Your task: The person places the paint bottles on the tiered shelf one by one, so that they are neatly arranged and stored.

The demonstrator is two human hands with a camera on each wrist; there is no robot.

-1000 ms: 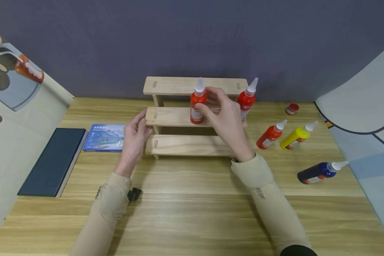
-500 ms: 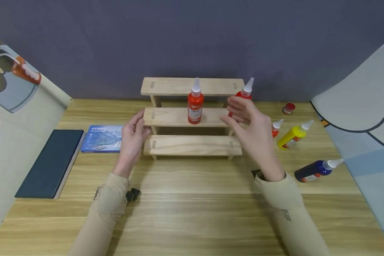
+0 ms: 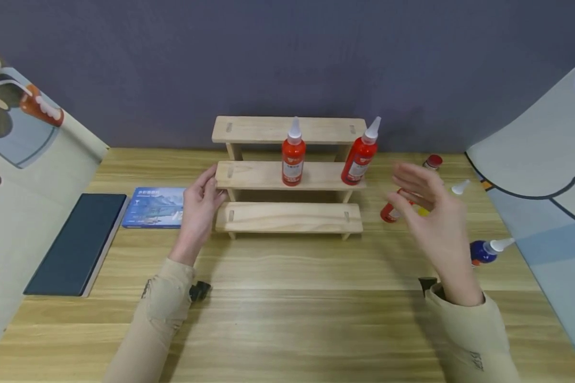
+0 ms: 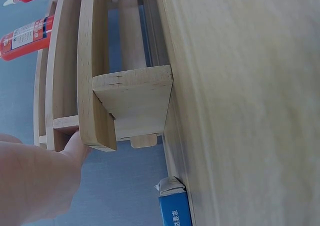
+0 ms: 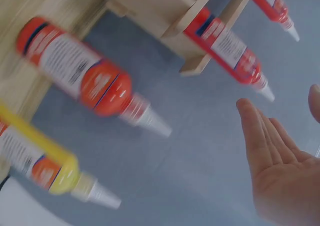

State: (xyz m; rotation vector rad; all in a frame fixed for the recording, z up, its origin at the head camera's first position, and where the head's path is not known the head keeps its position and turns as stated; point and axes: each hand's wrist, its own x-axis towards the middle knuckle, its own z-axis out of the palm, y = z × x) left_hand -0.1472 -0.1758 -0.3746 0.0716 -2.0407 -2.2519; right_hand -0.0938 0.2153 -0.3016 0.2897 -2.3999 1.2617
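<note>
A three-tiered wooden rack (image 3: 259, 175) stands against the wall. My left hand (image 3: 201, 205) holds the left end of its middle shelf, thumb in front and fingers partly hidden behind. Two red squeeze bottles with white nozzles are on that shelf: one red bottle (image 3: 293, 165) near the middle, another red bottle (image 3: 358, 162) at the right end. My right hand (image 3: 436, 229) hangs in the air right of the rack, fingers spread from the thumb and holding nothing. It partly covers a third red bottle (image 3: 390, 214) and a yellow bottle (image 5: 50, 166).
Further right is a dark blue bottle (image 3: 481, 252), partly behind the right hand. A small red-lidded jar (image 3: 433, 161) sits near the wall. Left of the rack lie a blue box (image 3: 153, 207) and a dark notebook (image 3: 76, 244).
My right hand has let go of the red bottle at the middle of the shelf and moved right, past the bottle at the shelf's end. The left hand stays on the rack.
</note>
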